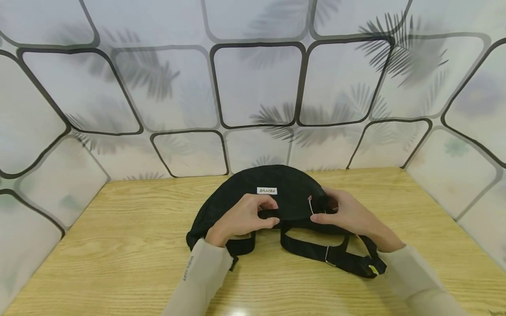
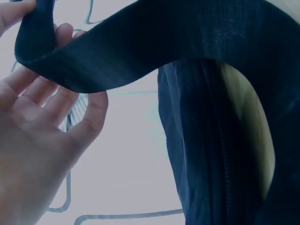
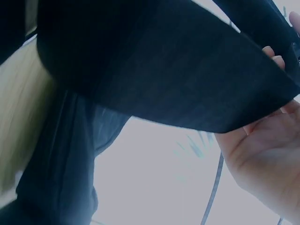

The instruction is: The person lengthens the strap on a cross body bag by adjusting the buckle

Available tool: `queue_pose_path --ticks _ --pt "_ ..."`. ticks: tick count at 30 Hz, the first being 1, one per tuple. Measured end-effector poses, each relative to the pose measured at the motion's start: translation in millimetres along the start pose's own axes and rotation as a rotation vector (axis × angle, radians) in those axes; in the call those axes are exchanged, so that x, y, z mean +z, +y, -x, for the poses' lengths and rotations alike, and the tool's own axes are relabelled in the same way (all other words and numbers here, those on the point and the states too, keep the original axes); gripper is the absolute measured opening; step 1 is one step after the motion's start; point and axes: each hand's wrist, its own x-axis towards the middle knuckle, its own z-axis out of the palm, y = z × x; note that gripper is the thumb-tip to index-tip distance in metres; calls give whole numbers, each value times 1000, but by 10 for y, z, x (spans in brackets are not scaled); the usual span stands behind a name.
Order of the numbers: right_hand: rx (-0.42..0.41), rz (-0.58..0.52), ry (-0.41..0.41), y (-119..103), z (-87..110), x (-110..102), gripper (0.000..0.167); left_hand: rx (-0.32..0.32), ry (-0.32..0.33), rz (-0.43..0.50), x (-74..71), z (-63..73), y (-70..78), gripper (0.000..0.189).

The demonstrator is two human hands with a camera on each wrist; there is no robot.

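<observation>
A black waist bag (image 1: pixel 272 193) with a small white label lies on the table, its straps toward me. My left hand (image 1: pixel 249 215) grips black fabric at the bag's near edge, thumb and curled fingers on either side. Around the bag's right end, beside a thin reddish cord, my right hand (image 1: pixel 349 215) holds on, its fingers partly hidden. In the left wrist view, a broad black strap (image 2: pixel 108 56) crosses my curled fingers. A similar black band (image 3: pixel 159 61) covers most of my right fingers in the right wrist view.
Loose straps (image 1: pixel 308 250) with a metal slider and a buckle lie on the near side of the bag. Under everything is a light wood-grain table (image 1: pixel 118 245). Patterned pale walls (image 1: pixel 257 87) enclose it at the back and both sides.
</observation>
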Motion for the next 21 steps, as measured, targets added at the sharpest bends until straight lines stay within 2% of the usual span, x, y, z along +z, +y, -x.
queue_pose_path --ticks 14,21 --pt "-64 -32 -48 170 155 -241 25 5 5 -17 -58 18 -36 16" --pt "-50 0 -40 208 209 -299 29 -14 -2 -14 -106 36 -37 12"
